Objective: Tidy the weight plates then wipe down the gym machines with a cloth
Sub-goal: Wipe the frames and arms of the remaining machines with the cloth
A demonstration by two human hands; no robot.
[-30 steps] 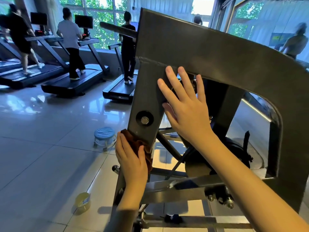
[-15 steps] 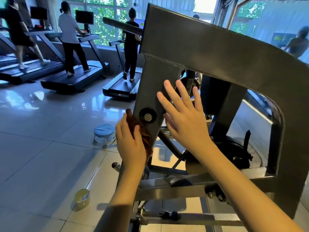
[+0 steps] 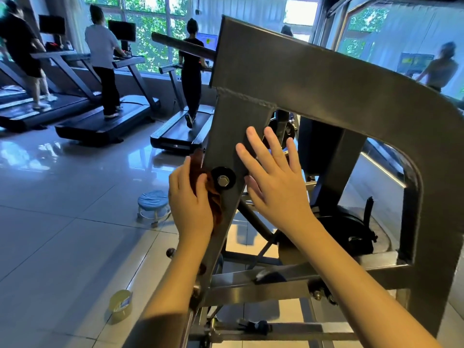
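Observation:
A grey steel machine frame (image 3: 313, 74) fills the middle and right of the view. My left hand (image 3: 189, 204) presses a brown cloth (image 3: 216, 199) against the left edge of the frame's upright, just beside a black bolt cap (image 3: 223, 181). My right hand (image 3: 273, 179) lies flat on the upright with its fingers spread and straight, holding nothing. A black weight plate (image 3: 351, 232) sits low behind the frame, to the right of my right forearm.
A small blue stool (image 3: 153, 204) stands on the tiled floor left of the machine. A roll of tape (image 3: 121, 306) lies on the floor at lower left. Three people walk on treadmills (image 3: 100, 121) by the far windows.
My left hand has slid the cloth up the upright's left edge, from below the bolt to beside it. My right hand has come down the upright a little.

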